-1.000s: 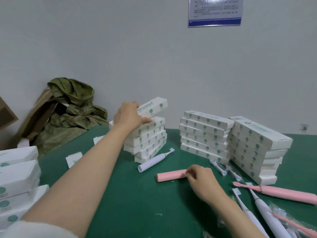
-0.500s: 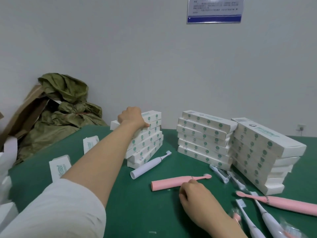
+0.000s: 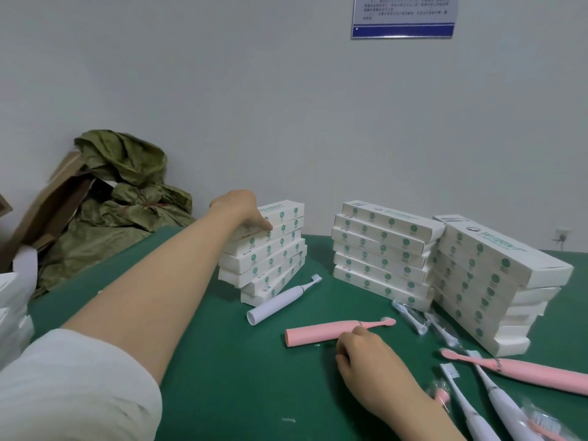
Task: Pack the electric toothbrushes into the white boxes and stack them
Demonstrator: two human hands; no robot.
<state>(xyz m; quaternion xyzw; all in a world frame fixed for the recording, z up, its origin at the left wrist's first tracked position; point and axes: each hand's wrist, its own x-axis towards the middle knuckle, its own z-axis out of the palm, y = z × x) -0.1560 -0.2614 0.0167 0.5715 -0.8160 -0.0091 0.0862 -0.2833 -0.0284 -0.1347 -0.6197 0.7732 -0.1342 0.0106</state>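
**Packing surface: stock and hands**

Green surface (image 3: 222, 377), viewed from the near edge.

- Left stack (image 3: 270, 259) of white boxes, 11 o'clock, leaning and uneven. Top box (image 3: 286, 211) lying flat on it.
- Left hand (image 3: 241, 211): laid over the near end of the top box, thumb pressed on its front face, fingers hidden over the far side; gripping.
- Middle stack (image 3: 381, 256), 12 o'clock, six boxes showing, touching the right stack.
- Right stack (image 3: 490, 281), 2 o'clock, angled toward the viewer.
- White toothbrush (image 3: 280, 300), unboxed, flat against the foot of the left stack, head toward 2 o'clock.
- Pink toothbrush (image 3: 321, 332), unboxed, flat at centre, head toward 3 o'clock.
- Right hand (image 3: 366, 354): knuckles up, fingers loosely curled, fingertips touching the pink toothbrush, not closed round it.
- Second pink toothbrush (image 3: 525, 372), 4 o'clock, lying across a white one.
- White toothbrushes (image 3: 496, 396), 5 o'clock, partly out of view.
- Wrapped brush heads (image 3: 410, 316), at the foot of the middle stack.
- More white boxes (image 3: 12, 307), 9 o'clock edge, blurred.
- Olive cloth (image 3: 127, 198) and cardboard (image 3: 54, 202), 10 o'clock, beyond the surface.
- Blue-edged notice (image 3: 404, 17) on the wall, 1 o'clock; text unreadable.
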